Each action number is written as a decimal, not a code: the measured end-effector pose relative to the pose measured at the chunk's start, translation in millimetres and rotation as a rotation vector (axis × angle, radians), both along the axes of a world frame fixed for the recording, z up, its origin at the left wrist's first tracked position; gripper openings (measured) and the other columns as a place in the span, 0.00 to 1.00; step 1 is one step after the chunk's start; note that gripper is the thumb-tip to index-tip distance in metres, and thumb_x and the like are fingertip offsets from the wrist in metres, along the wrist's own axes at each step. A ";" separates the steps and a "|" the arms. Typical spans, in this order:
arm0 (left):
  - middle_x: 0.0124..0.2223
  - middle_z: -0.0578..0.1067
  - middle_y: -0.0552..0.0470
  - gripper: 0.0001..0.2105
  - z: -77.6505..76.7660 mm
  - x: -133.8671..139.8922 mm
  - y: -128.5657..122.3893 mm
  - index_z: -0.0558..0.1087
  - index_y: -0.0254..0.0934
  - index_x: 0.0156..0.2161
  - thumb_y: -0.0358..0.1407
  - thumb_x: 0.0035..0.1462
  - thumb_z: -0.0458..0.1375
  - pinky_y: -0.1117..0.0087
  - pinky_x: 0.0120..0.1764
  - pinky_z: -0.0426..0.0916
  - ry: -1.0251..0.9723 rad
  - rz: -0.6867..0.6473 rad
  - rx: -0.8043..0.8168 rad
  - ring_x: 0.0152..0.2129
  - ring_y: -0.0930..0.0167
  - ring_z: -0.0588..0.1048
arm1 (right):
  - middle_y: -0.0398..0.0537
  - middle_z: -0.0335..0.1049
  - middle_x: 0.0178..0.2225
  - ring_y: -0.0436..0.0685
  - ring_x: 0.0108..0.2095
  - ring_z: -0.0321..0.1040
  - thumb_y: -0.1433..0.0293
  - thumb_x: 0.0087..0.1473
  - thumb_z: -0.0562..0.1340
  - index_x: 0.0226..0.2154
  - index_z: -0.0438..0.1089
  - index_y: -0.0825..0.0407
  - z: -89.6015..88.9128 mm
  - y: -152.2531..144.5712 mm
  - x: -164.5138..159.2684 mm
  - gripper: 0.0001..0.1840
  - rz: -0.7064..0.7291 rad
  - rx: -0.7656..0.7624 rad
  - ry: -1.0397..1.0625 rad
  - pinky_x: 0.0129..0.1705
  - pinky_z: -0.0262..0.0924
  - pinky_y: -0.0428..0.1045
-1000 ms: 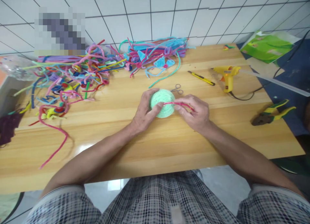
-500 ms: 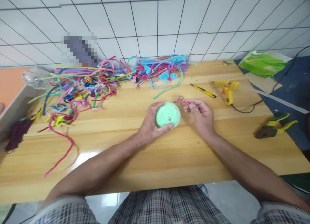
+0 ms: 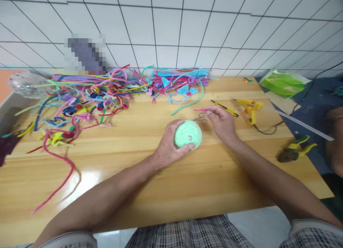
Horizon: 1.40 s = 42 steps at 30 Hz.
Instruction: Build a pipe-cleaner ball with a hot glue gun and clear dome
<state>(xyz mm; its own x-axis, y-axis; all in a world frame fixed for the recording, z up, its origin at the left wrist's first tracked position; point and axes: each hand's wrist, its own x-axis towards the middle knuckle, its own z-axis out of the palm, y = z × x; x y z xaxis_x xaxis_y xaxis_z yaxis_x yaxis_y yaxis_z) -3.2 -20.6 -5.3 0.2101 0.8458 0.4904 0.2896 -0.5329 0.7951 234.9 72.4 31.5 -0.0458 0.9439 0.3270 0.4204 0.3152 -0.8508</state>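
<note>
A round mint-green coil [image 3: 188,133], wound in rings with a small hole at its centre, faces up in my left hand [image 3: 170,144]. The thumb lies along its near edge and the fingers curl round its far left side. Between the thumb and fingertips of my right hand [image 3: 222,123] is a short pink pipe cleaner [image 3: 199,110], held apart from the coil at its upper right. Scissors [image 3: 202,118] lie on the table between the two hands, their blades partly hidden behind the coil.
Tangled colourful pipe cleaners [image 3: 88,98] and a bundle [image 3: 182,74] line the back. On the right are a yellow utility knife [image 3: 225,108], a yellow glue gun [image 3: 250,108] with cord, pliers [image 3: 293,151] and a green packet [image 3: 284,83]. Part of another person [image 3: 336,144] shows at the right edge.
The view has shifted slightly. My right hand has moved a little up and left with the pink pipe cleaner, uncovering more of the scissors. My left hand keeps its hold on the coil.
</note>
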 end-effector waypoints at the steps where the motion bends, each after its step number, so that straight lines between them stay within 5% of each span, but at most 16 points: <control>1: 0.69 0.68 0.37 0.39 0.2 0.2 -0.1 0.58 0.44 0.74 0.53 0.67 0.69 0.45 0.70 0.69 -0.001 -0.002 -0.013 0.67 0.53 0.71 | 0.46 0.88 0.41 0.59 0.43 0.83 0.65 0.65 0.65 0.44 0.84 0.46 0.0 7.4 -2.0 0.11 0.009 0.020 -0.039 0.49 0.76 0.56; 7: 0.69 0.68 0.37 0.40 -0.2 3.5 -1.0 0.58 0.44 0.73 0.53 0.65 0.70 0.44 0.70 0.69 -0.035 0.001 -0.018 0.68 0.52 0.71 | 0.49 0.87 0.41 0.64 0.46 0.81 0.65 0.65 0.62 0.42 0.84 0.45 -16.7 45.1 -13.8 0.12 0.052 0.177 -0.232 0.54 0.73 0.60; 15: 0.69 0.68 0.37 0.41 0.1 2.8 -0.5 0.57 0.46 0.74 0.54 0.65 0.70 0.44 0.70 0.69 -0.046 -0.010 0.016 0.68 0.52 0.70 | 0.50 0.85 0.39 0.63 0.43 0.79 0.67 0.67 0.60 0.40 0.81 0.45 -39.8 46.3 -7.1 0.12 0.048 0.241 -0.350 0.51 0.72 0.59; 30: 0.72 0.65 0.35 0.40 5.4 -4.3 -4.7 0.56 0.47 0.76 0.58 0.68 0.65 0.40 0.73 0.66 -0.038 -0.027 -0.129 0.71 0.49 0.67 | 0.51 0.86 0.43 0.66 0.47 0.80 0.67 0.67 0.59 0.43 0.84 0.44 -38.8 47.2 -7.3 0.16 0.124 0.228 -0.375 0.56 0.71 0.63; 42: 0.71 0.69 0.37 0.39 1.4 -0.2 -1.4 0.58 0.46 0.75 0.58 0.68 0.65 0.41 0.73 0.66 -0.084 -0.037 -0.136 0.70 0.51 0.69 | 0.49 0.86 0.39 0.65 0.43 0.79 0.63 0.67 0.61 0.40 0.84 0.43 -48.1 52.5 -5.2 0.14 0.117 0.279 -0.392 0.50 0.71 0.62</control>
<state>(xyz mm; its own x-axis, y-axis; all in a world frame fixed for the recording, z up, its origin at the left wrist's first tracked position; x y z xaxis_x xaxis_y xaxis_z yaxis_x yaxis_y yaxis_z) -3.4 -22.1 -3.9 0.2051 0.8981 0.3891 0.2017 -0.4279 0.8810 229.7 124.9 -16.6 -0.3161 0.8043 0.5032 0.6402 0.5722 -0.5125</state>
